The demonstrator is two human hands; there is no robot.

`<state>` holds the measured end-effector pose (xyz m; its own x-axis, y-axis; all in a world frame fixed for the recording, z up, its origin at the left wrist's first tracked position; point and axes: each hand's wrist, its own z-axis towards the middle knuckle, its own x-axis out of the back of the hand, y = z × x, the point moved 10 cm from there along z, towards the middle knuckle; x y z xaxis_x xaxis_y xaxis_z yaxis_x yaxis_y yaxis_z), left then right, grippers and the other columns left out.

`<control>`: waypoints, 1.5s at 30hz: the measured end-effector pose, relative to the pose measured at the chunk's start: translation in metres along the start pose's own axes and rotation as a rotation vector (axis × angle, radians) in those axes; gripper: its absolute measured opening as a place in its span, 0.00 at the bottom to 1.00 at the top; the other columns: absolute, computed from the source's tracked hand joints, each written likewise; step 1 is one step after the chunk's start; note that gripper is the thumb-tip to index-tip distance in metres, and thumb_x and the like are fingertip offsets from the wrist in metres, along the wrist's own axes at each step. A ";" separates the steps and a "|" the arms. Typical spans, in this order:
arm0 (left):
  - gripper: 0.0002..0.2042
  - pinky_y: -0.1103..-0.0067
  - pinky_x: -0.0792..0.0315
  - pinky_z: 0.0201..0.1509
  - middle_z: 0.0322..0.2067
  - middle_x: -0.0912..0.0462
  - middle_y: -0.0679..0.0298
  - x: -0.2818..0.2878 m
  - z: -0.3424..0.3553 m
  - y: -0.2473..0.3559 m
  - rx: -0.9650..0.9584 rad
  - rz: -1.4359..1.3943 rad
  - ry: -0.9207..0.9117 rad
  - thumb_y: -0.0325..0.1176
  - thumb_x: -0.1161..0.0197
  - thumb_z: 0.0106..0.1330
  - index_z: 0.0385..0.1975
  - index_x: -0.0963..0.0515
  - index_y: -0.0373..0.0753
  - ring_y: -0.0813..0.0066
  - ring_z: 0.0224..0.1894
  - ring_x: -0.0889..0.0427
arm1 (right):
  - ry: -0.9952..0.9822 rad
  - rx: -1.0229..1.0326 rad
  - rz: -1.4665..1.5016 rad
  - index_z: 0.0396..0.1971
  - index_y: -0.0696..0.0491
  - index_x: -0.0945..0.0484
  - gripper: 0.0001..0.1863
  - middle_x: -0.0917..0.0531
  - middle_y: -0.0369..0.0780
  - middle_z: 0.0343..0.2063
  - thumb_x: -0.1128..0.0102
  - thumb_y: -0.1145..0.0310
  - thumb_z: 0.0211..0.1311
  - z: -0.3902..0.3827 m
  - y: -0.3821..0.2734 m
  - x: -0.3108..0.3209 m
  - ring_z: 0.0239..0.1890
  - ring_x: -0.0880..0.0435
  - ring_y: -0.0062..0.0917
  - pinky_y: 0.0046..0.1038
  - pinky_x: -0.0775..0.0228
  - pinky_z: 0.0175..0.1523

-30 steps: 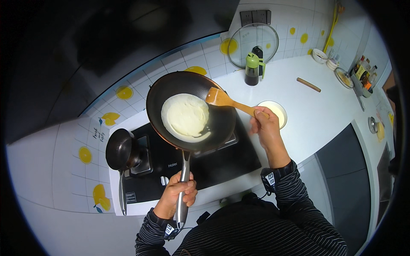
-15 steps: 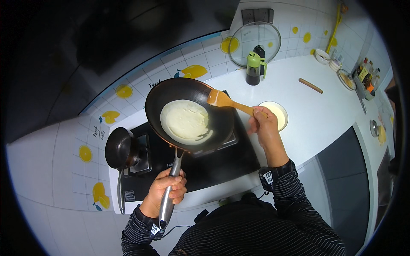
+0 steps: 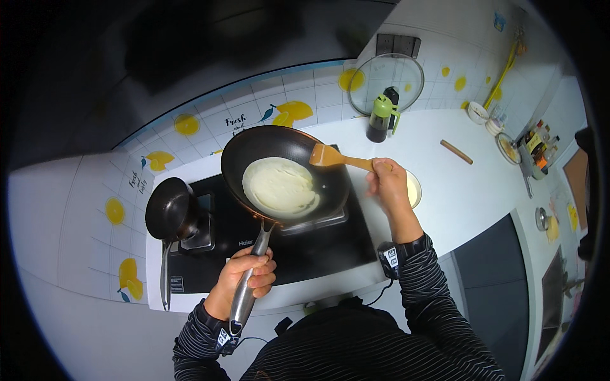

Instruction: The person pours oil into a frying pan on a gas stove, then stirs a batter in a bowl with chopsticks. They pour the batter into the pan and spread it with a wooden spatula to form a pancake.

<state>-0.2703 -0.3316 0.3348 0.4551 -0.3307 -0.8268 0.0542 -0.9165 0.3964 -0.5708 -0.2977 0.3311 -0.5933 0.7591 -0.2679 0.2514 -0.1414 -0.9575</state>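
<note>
My left hand [image 3: 248, 279] is wrapped around the steel handle of a dark frying pan [image 3: 236, 155], which is held tilted over the black gas hob [image 3: 298, 263]. Inside the pan lies a pale, thin layer of batter [image 3: 278, 184], roughly round with a ragged right edge. My right hand [image 3: 389, 184] grips a wooden spatula [image 3: 329, 157] by its handle. The flat blade of the spatula is at the pan's right side, over the rim, apart from the batter. Partly hidden behind my right hand is a bowl of pale yellow liquid [image 3: 413, 190].
A smaller dark pan [image 3: 170, 209] rests on the left burner. Against the tiled wall stand a glass lid [image 3: 368, 82] and a green-topped bottle [image 3: 379, 119]. A wooden rolling pin [image 3: 457, 152] lies on the white counter [image 3: 438, 209]. Several bottles [image 3: 540, 146] stand far right.
My view has shifted, so the surroundings sit differently. The batter looks a little smoother across its surface. Both hands keep their grips, and the spatula blade stays by the pan's right rim.
</note>
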 end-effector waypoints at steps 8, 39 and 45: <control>0.05 0.83 0.40 0.14 0.16 0.36 0.70 0.010 0.004 -0.011 -0.031 -0.095 -0.129 0.26 0.50 0.60 0.34 0.30 0.36 0.83 0.13 0.36 | 0.006 -0.092 -0.117 0.24 0.55 0.31 0.13 0.28 0.35 0.13 0.50 0.61 0.62 0.032 -0.001 -0.020 0.09 0.37 0.17 0.21 0.37 0.14; 0.04 0.86 0.40 0.17 0.16 0.39 0.72 0.054 0.019 -0.050 -0.082 -0.057 -0.086 0.30 0.51 0.63 0.34 0.36 0.40 0.86 0.14 0.39 | -0.299 -0.337 -0.470 0.30 0.57 0.28 0.09 0.27 0.35 0.15 0.49 0.66 0.61 0.073 0.072 -0.109 0.10 0.34 0.16 0.19 0.33 0.14; 0.06 0.83 0.36 0.18 0.18 0.34 0.66 0.053 0.023 -0.052 -0.080 -0.177 -0.171 0.34 0.55 0.67 0.35 0.35 0.38 0.81 0.15 0.36 | -0.133 -0.271 -0.592 0.27 0.58 0.27 0.10 0.27 0.35 0.14 0.49 0.66 0.61 0.091 0.041 -0.058 0.10 0.34 0.18 0.21 0.33 0.14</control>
<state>-0.2695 -0.3062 0.2614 0.2759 -0.2058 -0.9389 0.1933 -0.9450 0.2640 -0.5959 -0.4054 0.2979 -0.7755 0.5717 0.2678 0.0268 0.4536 -0.8908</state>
